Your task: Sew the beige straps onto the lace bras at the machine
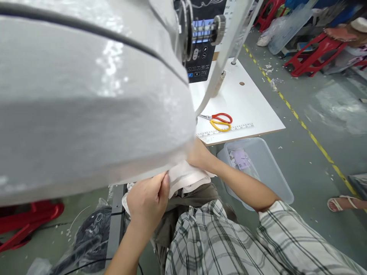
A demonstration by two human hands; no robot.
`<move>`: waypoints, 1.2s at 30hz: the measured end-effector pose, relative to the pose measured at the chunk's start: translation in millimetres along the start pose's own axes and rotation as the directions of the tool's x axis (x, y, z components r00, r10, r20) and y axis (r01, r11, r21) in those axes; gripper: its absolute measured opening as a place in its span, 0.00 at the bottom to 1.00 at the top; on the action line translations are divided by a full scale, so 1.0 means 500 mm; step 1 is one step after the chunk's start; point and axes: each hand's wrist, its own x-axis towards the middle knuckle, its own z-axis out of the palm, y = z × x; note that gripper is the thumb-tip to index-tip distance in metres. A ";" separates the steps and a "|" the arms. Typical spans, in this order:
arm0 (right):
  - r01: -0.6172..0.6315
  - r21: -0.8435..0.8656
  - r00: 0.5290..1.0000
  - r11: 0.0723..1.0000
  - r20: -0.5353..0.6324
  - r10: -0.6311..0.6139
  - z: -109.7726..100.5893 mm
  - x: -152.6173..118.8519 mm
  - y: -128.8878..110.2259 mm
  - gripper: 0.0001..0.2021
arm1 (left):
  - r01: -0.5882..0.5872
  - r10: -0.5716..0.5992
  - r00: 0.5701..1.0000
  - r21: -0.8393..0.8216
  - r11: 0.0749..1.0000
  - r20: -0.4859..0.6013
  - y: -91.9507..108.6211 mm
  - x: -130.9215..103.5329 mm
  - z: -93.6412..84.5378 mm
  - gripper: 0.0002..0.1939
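Close in front of me, the big white head of a sewing machine (94, 126) fills the upper left and covers the needle area. My left hand (147, 198) is closed, with thumb and forefinger pinched on the edge of a white fabric piece (183, 177). That cloth hangs over the table edge onto my lap, its far part hidden under the machine. My right hand (197, 154) lies at the cloth's right side; its fingers are out of sight behind the machine head, so their grip does not show.
On the white table (258, 103) lie scissors (220, 122) with red and yellow handles and a clear ruler (241, 126). Below stands a translucent plastic bin (266, 168). Red stools (318, 49) are at the upper right. Someone's sandalled foot (341, 203) is at the right edge.
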 end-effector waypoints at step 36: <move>0.164 0.355 0.986 0.920 -0.076 -0.146 0.002 -0.046 0.057 0.09 | -0.047 0.034 0.990 -0.086 0.995 -0.140 0.013 -0.014 0.009 0.13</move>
